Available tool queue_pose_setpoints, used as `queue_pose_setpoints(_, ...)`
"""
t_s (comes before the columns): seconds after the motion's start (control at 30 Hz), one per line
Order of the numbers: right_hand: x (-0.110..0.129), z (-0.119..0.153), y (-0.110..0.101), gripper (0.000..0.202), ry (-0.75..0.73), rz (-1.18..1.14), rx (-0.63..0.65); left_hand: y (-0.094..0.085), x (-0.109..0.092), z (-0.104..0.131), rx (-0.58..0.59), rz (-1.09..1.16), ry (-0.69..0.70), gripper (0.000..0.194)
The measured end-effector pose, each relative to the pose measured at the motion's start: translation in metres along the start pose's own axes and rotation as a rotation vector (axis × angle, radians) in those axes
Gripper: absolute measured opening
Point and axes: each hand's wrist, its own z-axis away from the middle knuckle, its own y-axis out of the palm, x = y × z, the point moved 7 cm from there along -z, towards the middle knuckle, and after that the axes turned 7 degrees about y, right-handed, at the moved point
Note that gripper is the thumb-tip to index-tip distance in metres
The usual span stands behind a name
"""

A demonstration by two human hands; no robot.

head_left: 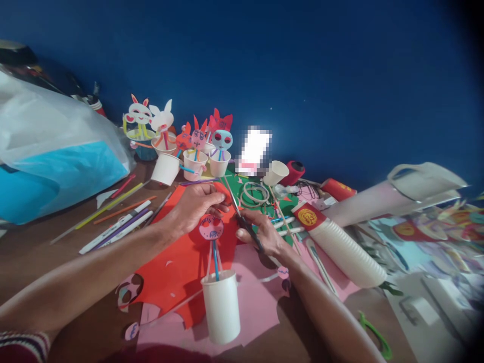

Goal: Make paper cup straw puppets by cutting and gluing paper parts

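Observation:
My left hand is closed on a small piece of red paper, its fingers pinched near the paper's edge. Dark-handled scissors are in my right hand, their blades pointing up and left beside that piece. Below both hands stands a white paper cup with a blue straw and a round pink paper face on top. Under the cup lie a large cut red sheet and a pink sheet.
Cups with paper animal faces stand at the back. A stack of white cups lies to the right, markers to the left, and a plastic bag at far left. Green scissors handles show at lower right.

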Motion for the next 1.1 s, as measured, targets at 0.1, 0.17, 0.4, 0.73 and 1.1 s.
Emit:
queue_pose_setpoints(0.1, 0.0002, 0.0005, -0.0001, 0.041, 0.003, 0.01, -0.003, 0.0001, -0.0001, 0.0003, 0.005, -0.01, 0.005, 0.006)
queue_pose_setpoints(0.17, 0.001, 0.001, -0.0011, 0.04, 0.003, 0.02, -0.015, 0.0002, -0.0014, 0.001, 0.005, -0.014, 0.005, 0.007)
queue_pose_setpoints(0.4, 0.0015, 0.003, -0.0037, 0.034, 0.026, 0.048, -0.046, 0.0003, -0.0039, 0.0026, -0.014, -0.015, -0.017, 0.006)
queue_pose_setpoints(0.73, -0.0021, 0.0036, -0.0008, 0.042, 0.021, 0.002, -0.002, 0.0004, 0.0034, 0.0022, 0.011, -0.003, -0.074, 0.006)
queue_pose_setpoints(1.1, -0.0059, 0.0043, 0.0034, 0.037, 0.039, -0.063, 0.023, 0.0011, 0.0026, 0.003, 0.015, 0.001, -0.076, 0.008)
